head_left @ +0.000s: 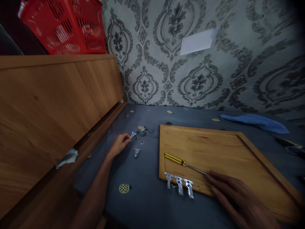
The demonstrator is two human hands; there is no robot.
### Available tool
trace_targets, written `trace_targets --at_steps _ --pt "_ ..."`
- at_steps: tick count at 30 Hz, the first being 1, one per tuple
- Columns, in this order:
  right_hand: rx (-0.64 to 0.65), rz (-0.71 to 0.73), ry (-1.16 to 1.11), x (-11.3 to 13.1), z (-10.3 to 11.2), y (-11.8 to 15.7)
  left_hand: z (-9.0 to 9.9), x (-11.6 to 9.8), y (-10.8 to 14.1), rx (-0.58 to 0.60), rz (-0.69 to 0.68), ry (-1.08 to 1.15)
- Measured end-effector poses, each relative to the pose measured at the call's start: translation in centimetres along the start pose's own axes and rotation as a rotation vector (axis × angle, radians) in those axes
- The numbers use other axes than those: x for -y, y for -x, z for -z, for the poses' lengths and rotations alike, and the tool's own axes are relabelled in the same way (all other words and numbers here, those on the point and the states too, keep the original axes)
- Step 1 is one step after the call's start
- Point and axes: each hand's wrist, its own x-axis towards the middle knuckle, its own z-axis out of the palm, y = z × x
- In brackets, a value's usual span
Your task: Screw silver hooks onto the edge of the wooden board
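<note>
Both hands at work, left on a small silver metal hinge, right over a framed wooden panel.
From where I stand, the left hand [121,142] has its fingertips pinched on the small silver metal hinge [132,135]; a loose silver hinge [137,153] lies just nearer the body on the dark grey-blue pineapple-print cloth [133,206]. The right hand [240,194] is grasping nothing that I can make out, fingers stretched out low over the framed wooden panel [214,152]. Its fingertips meet the metal shaft end of a yellow-and-black screwdriver [175,159]; whether they press on it, I can't tell. Left of that hand, three silver hinges [179,185] line the panel's near edge. Well beyond it lies a crumpled blue cloth [257,122].
</note>
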Motion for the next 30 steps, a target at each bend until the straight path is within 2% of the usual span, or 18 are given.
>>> trace_targets --at_steps 2,5,9,12,14,18,21,25,28,30 --pt "-0.001 -0.024 -0.009 0.6 0.6 -0.4 -0.3 -1.2 0.5 0.039 -0.03 0.055" --pt "-0.027 -0.059 -0.081 2.5 1.9 -1.0 -1.6 -4.1 2.4 0.112 -0.097 0.173" --pt "-0.119 -0.133 -0.272 7.8 3.2 -1.7 -4.3 -9.3 7.0 0.25 -0.18 0.348" --pt "-0.165 -0.249 -0.541 12.4 2.8 -2.5 -6.1 -12.6 10.4 0.345 -0.191 0.438" --pt "-0.152 -0.343 -0.728 14.7 2.2 -3.0 -7.1 -14.0 11.9 0.392 -0.168 0.535" --pt "-0.165 -0.446 -0.97 16.4 0.8 -3.8 -8.3 -15.0 13.2 0.4 -0.145 0.557" --pt "-0.181 -0.491 -1.026 16.5 0.2 -3.9 -8.7 -14.8 13.3 0.399 -0.131 0.55" --pt "-0.133 -0.553 -1.06 16.6 -0.2 -3.7 -9.3 -14.5 13.5 0.401 -0.122 0.532" --pt "-0.11 -0.606 -1.047 16.8 0.0 -3.3 -9.6 -14.0 14.1 0.324 -0.145 0.385" --pt "-0.046 -0.627 -1.049 16.9 0.2 -2.8 -9.6 -13.5 14.6 0.262 -0.208 0.233"
